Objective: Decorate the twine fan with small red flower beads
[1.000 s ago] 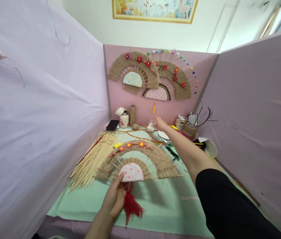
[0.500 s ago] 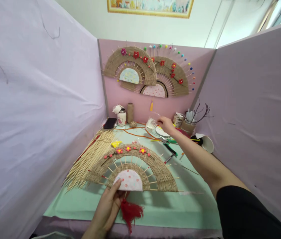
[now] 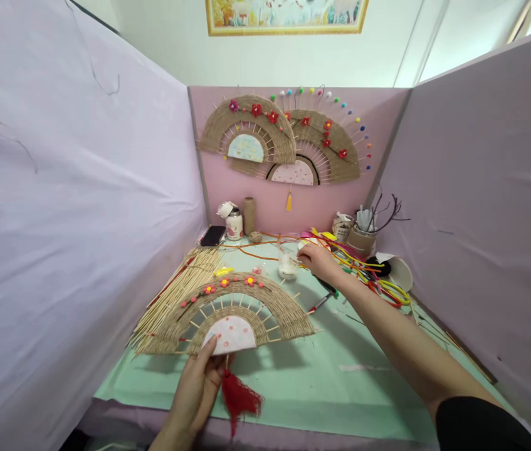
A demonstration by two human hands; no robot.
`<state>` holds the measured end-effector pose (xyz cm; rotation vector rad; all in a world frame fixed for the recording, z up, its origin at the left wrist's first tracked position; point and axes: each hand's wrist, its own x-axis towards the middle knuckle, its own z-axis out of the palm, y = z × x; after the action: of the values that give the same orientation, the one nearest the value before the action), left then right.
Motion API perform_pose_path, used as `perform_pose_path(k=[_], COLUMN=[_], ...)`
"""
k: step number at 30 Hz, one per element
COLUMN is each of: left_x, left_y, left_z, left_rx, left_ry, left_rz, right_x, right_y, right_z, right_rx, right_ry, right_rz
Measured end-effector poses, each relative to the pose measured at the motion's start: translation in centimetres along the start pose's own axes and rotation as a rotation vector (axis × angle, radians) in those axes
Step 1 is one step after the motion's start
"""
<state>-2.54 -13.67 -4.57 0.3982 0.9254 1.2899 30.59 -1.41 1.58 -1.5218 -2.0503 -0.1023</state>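
Note:
My left hand (image 3: 202, 379) grips a half-round woven fan (image 3: 288, 313) at its lower middle, thumb on the pink dotted centre piece (image 3: 232, 333). The fan is wound with brown twine over thin sticks and carries small red flowers with yellow centres. From its bottom hangs a red tassel (image 3: 241, 398). Over the table my right hand (image 3: 319, 262) is closed, its fingertips at the side of a small clear container (image 3: 288, 267) with white matter inside. What that matter is I cannot make out.
A bundle of thin sticks (image 3: 178, 282) lies at left, near a phone (image 3: 212, 236) and a lidded jar (image 3: 234, 224). Coloured pipe cleaners (image 3: 387, 291) and a pot of twigs (image 3: 363, 240) are at right. Two larger fans (image 3: 218, 128) hang on the pink back panel.
My right hand has drawn the clear container nearer over the table. The fan has shifted left and tilted slightly in my left hand. The camera view has shifted a little.

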Motion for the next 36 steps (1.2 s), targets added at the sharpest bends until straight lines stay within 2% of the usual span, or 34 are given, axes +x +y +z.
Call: perform_pose_path(k=[8, 15, 20, 24, 27, 29, 32, 36], left_x=[0.1, -0.1, -0.1, -0.3, -0.4, -0.2, 0.4, 1.8], left_y=[-0.1, 0.5, 0.3, 0.1, 0.2, 0.5, 0.8, 1.4], left_z=[-0.2, -0.1, 0.0, 0.1, 0.1, 0.1, 0.1, 0.3], left_rx=[0.076, 0.217, 0.271, 0.246, 0.225, 0.207, 0.137, 0.032], left_ry=[-0.067, -0.165, -0.222, -0.256, -0.267, -0.252, -0.192, -0.130], left_rz=[-0.048, -0.195, -0.271, -0.291, -0.311, -0.319, -0.278, -0.181], right_x=[0.3, 0.7, 1.3, 0.6, -0.3, -0.8, -0.9, -0.4], right_y=[1.1, 1.0, 0.0, -1.1, -1.3, -1.0, -0.4, -0.1], right_z=[0.5, 1.2, 1.8, 0.0, -1.9, -2.3, -1.1, 1.9], right_rx=[-0.022, 0.038, 0.113, 0.272, 0.452, 0.450, 0.336, 0.213], right_ry=[-0.029, -0.005, -0.040, -0.061, -0.066, -0.032, -0.018, -0.124], right_rz=[0.044, 0.022, -0.027, -0.031, 0.062, 0.109, 0.122, 0.103])
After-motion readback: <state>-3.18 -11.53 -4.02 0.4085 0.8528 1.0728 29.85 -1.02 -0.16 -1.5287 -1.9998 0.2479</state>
